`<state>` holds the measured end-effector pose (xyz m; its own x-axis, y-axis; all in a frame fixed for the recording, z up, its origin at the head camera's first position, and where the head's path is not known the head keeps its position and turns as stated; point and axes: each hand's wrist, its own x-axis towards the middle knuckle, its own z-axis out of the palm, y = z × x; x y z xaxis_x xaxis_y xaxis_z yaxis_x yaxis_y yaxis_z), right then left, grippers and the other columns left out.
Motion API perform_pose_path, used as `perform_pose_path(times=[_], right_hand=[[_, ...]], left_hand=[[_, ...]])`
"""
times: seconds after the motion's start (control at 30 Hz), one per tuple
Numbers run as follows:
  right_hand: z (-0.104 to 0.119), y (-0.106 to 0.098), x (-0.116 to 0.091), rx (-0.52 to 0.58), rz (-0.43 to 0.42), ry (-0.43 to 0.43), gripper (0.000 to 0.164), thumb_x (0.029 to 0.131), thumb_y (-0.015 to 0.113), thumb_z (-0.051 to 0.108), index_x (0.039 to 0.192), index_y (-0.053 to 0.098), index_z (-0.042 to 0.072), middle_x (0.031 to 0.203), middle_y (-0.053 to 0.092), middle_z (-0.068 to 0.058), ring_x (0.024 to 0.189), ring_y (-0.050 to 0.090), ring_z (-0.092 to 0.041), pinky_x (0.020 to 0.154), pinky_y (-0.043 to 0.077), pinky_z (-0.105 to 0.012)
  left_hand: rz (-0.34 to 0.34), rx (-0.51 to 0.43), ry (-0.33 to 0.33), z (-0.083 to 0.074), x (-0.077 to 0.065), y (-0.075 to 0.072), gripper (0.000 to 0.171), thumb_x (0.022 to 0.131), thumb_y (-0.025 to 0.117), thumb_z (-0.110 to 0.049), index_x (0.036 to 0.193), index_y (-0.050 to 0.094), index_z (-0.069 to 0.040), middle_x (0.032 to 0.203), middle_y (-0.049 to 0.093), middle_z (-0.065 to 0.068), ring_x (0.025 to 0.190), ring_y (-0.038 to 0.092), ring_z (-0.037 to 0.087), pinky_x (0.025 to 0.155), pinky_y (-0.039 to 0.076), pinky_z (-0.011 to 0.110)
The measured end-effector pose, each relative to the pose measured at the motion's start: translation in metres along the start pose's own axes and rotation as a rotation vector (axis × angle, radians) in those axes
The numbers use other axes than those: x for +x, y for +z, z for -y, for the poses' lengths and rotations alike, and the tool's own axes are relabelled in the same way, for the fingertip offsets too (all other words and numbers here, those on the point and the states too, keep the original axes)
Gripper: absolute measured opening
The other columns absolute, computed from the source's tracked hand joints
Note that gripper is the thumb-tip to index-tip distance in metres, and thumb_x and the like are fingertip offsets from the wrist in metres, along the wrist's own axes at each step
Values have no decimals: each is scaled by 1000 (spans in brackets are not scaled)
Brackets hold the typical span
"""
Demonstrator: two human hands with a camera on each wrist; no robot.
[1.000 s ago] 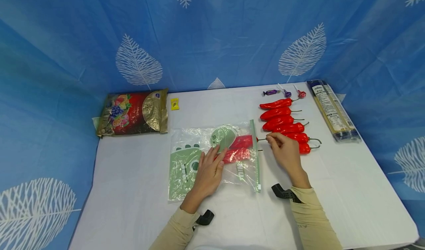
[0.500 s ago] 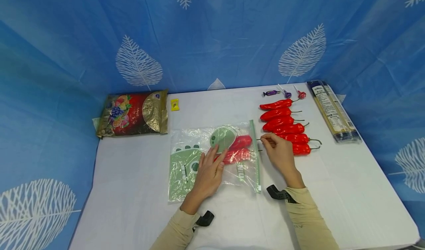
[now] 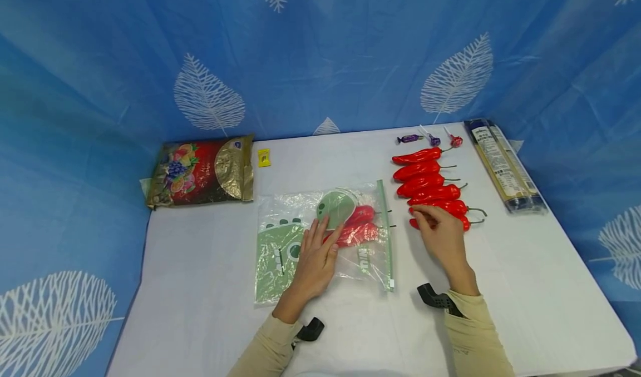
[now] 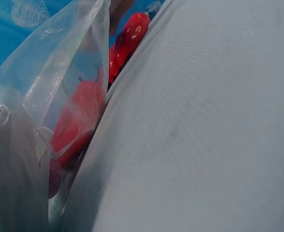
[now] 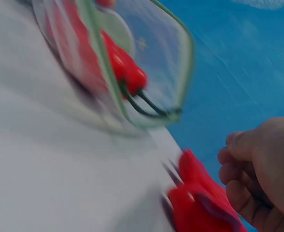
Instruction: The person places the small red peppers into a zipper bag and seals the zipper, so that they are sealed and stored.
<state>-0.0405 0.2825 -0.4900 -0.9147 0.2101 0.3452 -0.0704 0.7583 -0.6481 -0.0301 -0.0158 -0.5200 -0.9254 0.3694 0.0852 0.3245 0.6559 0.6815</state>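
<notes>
My left hand [image 3: 316,260] rests flat on a clear zip bag [image 3: 370,266] with green print, its fingers straight. Inside the bag lie red chili peppers [image 3: 358,234], two of them plain in the head view, their stems pointing to the green-edged mouth. Through the plastic, the left wrist view shows red peppers [image 4: 79,116] too. My right hand [image 3: 443,238] is over the lower end of a row of red chili peppers [image 3: 420,185], fingers loosely curled. In the right wrist view nothing shows in that hand [image 5: 262,169]; blurred peppers [image 5: 195,203] are beside it.
At the back left lie a gold and red fruit candy packet [image 3: 200,171] and a small yellow wrapped candy [image 3: 264,157]. Behind the row are a purple wrapped candy [image 3: 409,138] and two lollipops [image 3: 433,140]. Long noodle packs [image 3: 503,165] lie along the right edge.
My right hand brought a pepper by its stem further left into the bag, let go and moved back right to the pepper row. The left hand has stayed on the bag.
</notes>
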Motion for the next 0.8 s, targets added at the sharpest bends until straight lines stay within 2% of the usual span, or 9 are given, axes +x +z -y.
perform_pose_path(times=[0.17, 0.23, 0.3, 0.37, 0.43, 0.5, 0.57, 0.63, 0.8], right_hand=[[-26, -36, -7, -41, -183, 92, 17, 95, 68, 5, 109, 77, 1, 100, 77, -19, 77, 46, 22, 71, 35, 0], [-37, -50, -9, -86, -221, 144, 19, 96, 66, 4, 112, 76, 1, 103, 76, -20, 77, 42, 25, 71, 33, 1], [-47, -61, -12, -147, -216, 185, 23, 96, 65, 2, 117, 75, 3, 110, 74, -20, 80, 47, 18, 73, 31, 1], [-56, -70, -15, -202, -160, 208, 29, 96, 64, 0, 124, 72, 4, 118, 71, -21, 85, 59, 2, 73, 31, -1], [-64, -76, -18, -244, -70, 201, 34, 96, 64, -1, 129, 69, 4, 125, 67, -23, 90, 65, -20, 75, 37, -9], [-70, -78, -20, -265, 13, 179, 36, 96, 65, -2, 131, 67, 2, 128, 64, -25, 95, 66, -37, 77, 46, -23], [-73, -79, -23, -282, 71, 160, 33, 95, 66, -1, 128, 67, 0, 125, 64, -27, 96, 65, -41, 78, 51, -39], [-75, -78, -25, -297, 90, 143, 30, 94, 68, -1, 124, 70, 0, 119, 65, -26, 94, 65, -40, 77, 51, -48], [-77, -74, -30, -306, 59, 69, 19, 89, 75, -1, 108, 75, -1, 105, 68, -24, 90, 67, -40, 79, 53, -54]], left_hand=[[-1, 0, -20, 0, -1, -2, 47, 112, 31, -32, 158, 39, -29, 172, 19, 8, 160, 9, 35, 129, 6, 58], [-4, 0, -24, 1, -2, -3, 47, 112, 31, -32, 158, 39, -29, 172, 19, 8, 160, 9, 36, 129, 6, 58], [-6, -5, -24, 1, -2, -3, 47, 112, 32, -31, 158, 40, -29, 172, 20, 9, 160, 10, 36, 129, 6, 58], [-8, -12, -22, 1, -2, -3, 47, 112, 32, -31, 158, 40, -29, 171, 20, 9, 160, 10, 36, 129, 6, 58], [-13, -16, -17, 2, -2, -3, 47, 112, 32, -31, 158, 40, -29, 171, 21, 9, 160, 10, 36, 129, 7, 59], [-17, -20, -11, 2, -2, -2, 47, 112, 33, -31, 158, 40, -29, 171, 22, 10, 160, 11, 36, 129, 7, 59], [-21, -24, -3, 2, -1, -1, 47, 112, 33, -30, 158, 41, -29, 171, 23, 10, 160, 12, 37, 129, 7, 59], [-24, -25, 4, 2, -1, 0, 46, 112, 33, -30, 158, 41, -29, 171, 23, 9, 159, 13, 37, 129, 7, 59], [-27, -24, 9, 2, 0, 2, 46, 112, 33, -30, 158, 41, -29, 170, 24, 9, 159, 13, 36, 129, 7, 59]])
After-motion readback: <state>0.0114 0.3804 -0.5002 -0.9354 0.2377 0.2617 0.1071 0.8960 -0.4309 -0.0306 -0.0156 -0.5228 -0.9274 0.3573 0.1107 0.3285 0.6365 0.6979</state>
